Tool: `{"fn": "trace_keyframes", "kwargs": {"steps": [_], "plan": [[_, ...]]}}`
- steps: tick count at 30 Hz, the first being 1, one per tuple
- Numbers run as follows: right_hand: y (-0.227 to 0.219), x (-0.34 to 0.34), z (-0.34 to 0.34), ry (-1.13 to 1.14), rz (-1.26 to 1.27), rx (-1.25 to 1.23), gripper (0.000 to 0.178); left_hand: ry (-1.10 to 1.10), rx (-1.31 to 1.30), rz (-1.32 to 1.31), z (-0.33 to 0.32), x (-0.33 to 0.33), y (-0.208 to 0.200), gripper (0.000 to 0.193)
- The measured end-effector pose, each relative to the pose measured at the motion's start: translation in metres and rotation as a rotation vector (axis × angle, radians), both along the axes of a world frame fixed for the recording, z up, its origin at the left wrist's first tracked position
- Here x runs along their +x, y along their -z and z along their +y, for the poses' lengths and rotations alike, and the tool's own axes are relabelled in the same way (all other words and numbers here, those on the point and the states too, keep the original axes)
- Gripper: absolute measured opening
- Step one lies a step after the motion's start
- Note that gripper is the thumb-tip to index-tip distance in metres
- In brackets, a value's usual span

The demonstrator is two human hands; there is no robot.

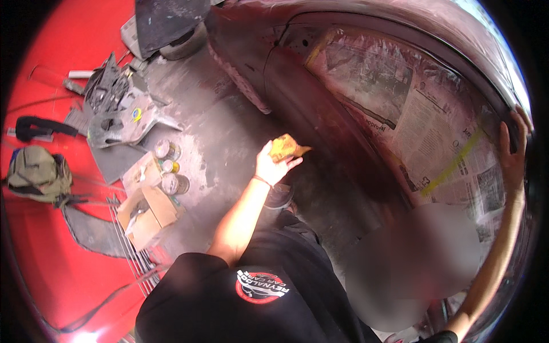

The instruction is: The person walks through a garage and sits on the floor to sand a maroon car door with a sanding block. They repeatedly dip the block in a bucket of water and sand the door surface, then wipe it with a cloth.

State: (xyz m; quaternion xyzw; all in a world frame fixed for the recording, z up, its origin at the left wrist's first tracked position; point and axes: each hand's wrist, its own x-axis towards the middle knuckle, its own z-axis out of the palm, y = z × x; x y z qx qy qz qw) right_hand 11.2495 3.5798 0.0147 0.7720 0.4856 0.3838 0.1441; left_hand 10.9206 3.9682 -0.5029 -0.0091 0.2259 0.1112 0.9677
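In my left hand is a small stained yellow-orange piece with a pointed corner. I cannot tell whether it is cloth, sponge or sandpaper. My fingers hold it from below, over the grey floor and apart from the car's dark reddish body panel. On the far right, my right hand rests with fingers spread on the dark frame round the window opening. Newspaper sheets cover that opening, with a strip of yellow tape across them.
Left of me stand an open cardboard box and several cans. Beyond them lie grey car parts and an olive backpack, against red. A dark panel is at the far end. A blurred patch hides the lower right.
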Motion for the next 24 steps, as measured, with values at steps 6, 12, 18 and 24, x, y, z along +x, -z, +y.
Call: {"fn": "trace_keyframes", "kwargs": {"steps": [6, 12, 18, 24], "plan": [[0.195, -0.184, 0.140, -0.105, 0.722, 0.510, 0.023, 0.147, -0.125, 0.059, 0.021, -0.037, 0.018, 0.063], [0.413, -0.390, 0.201, 0.383, 1.463, 0.633, 0.039, 0.424, -0.327, 0.152, 0.046, -0.049, 0.001, 0.059], [0.460, -0.465, 0.265, 0.630, 1.711, 0.756, 0.092, 1.002, 0.358, 0.166, 0.065, -0.131, 0.059, 0.043], [0.533, -0.512, 0.283, 0.645, 1.872, 1.086, 0.108, 1.255, 0.235, 0.186, 0.057, -0.140, 0.038, 0.060]]}}
